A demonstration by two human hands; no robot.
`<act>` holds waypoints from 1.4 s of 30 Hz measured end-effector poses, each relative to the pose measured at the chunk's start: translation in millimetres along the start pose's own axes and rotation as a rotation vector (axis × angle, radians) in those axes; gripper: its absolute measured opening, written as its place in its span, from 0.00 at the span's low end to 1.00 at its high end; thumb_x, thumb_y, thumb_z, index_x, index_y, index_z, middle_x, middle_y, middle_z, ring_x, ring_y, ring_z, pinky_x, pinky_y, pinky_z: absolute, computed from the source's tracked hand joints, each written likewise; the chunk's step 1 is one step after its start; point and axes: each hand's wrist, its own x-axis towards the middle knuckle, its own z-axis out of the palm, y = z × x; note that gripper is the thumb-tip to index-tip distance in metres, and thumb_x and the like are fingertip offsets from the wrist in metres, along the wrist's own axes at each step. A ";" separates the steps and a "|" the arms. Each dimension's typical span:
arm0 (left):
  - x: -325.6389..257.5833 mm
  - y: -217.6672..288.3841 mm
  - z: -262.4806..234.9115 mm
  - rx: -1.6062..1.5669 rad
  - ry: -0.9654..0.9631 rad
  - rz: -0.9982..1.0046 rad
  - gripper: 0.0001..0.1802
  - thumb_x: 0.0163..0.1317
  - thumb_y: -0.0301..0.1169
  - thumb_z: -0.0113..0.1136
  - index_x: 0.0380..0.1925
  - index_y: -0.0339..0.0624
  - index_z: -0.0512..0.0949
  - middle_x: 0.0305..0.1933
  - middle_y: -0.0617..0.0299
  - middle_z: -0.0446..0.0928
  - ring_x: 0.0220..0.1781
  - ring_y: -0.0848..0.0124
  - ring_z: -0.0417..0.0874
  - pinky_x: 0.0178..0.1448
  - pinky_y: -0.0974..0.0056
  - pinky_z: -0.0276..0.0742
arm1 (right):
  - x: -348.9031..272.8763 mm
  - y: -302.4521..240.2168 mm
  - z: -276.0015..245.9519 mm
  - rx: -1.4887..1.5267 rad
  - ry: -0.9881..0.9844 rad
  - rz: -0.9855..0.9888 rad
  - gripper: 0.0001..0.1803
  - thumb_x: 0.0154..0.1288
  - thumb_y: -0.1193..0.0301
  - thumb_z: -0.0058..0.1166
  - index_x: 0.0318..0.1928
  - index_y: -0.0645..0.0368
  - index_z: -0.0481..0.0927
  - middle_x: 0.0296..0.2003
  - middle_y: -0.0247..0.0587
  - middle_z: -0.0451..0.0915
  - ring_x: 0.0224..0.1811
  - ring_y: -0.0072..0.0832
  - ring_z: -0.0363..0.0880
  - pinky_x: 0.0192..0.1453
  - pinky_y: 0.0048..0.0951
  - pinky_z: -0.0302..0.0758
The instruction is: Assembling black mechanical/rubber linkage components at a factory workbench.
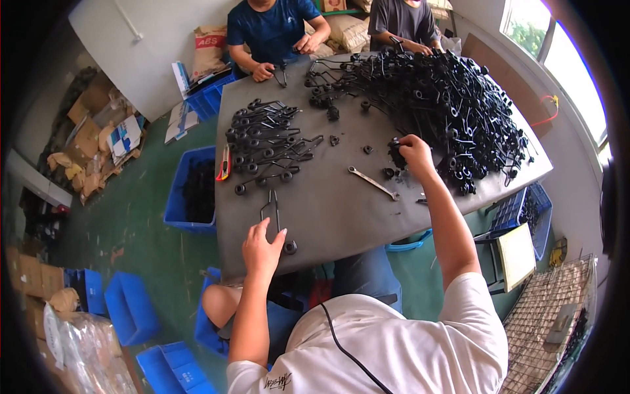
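Grey table (321, 217), black heap (459, 111), one bent rod (276, 205) at the left hand (264, 249)

The table fills the middle of the view. Two people are at its far side, one in a dark blue shirt (270, 29), the other in a dark grey shirt (399, 23). The heap of tangled black parts covers the right of the tabletop. Just beside the left edge is a blue bin (172, 197) with dark pieces (199, 187) in it. Ringed rods (262, 141) lie in rough rows left of centre. The right hand (417, 154) has its fingers bent together against a small black piece (396, 152) beside the heap; whether it is pinched I cannot tell. The left hand has thumb and forefinger spread at the bent rod, near left on the table; its grip I cannot tell. A wrench (374, 182) lies between the hands, a red knife (224, 162) near the left edge
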 end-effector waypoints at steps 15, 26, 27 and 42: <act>33.0 117.5 51.4 -0.185 0.087 0.509 0.44 0.51 0.33 0.76 0.69 0.42 0.68 0.65 0.49 0.72 0.65 0.50 0.75 0.67 0.51 0.71 | -79.0 -91.1 55.4 0.006 -0.270 -0.274 0.19 0.54 0.76 0.57 0.50 0.63 0.80 0.45 0.53 0.78 0.49 0.48 0.80 0.54 0.40 0.78; 41.1 84.3 83.5 -0.096 -0.057 0.382 0.38 0.55 0.29 0.72 0.66 0.43 0.69 0.64 0.48 0.73 0.64 0.49 0.75 0.67 0.51 0.73 | -132.5 -75.9 70.3 0.095 -0.340 -0.276 0.31 0.64 0.64 0.66 0.66 0.54 0.73 0.50 0.43 0.77 0.39 0.31 0.79 0.47 0.34 0.79; 44.1 83.0 83.1 -0.108 -0.111 0.371 0.38 0.54 0.30 0.72 0.66 0.44 0.69 0.63 0.48 0.73 0.64 0.48 0.75 0.67 0.51 0.73 | -135.9 -79.9 71.9 0.053 -0.324 -0.333 0.32 0.64 0.64 0.66 0.67 0.53 0.72 0.50 0.43 0.77 0.40 0.33 0.80 0.47 0.35 0.79; 36.5 85.0 61.2 -0.241 -0.259 0.407 0.41 0.53 0.28 0.68 0.68 0.42 0.64 0.64 0.46 0.71 0.64 0.48 0.75 0.69 0.52 0.73 | -111.0 -48.0 18.4 -0.432 0.267 -0.346 0.17 0.63 0.74 0.60 0.53 0.54 0.80 0.47 0.46 0.78 0.48 0.45 0.80 0.52 0.44 0.78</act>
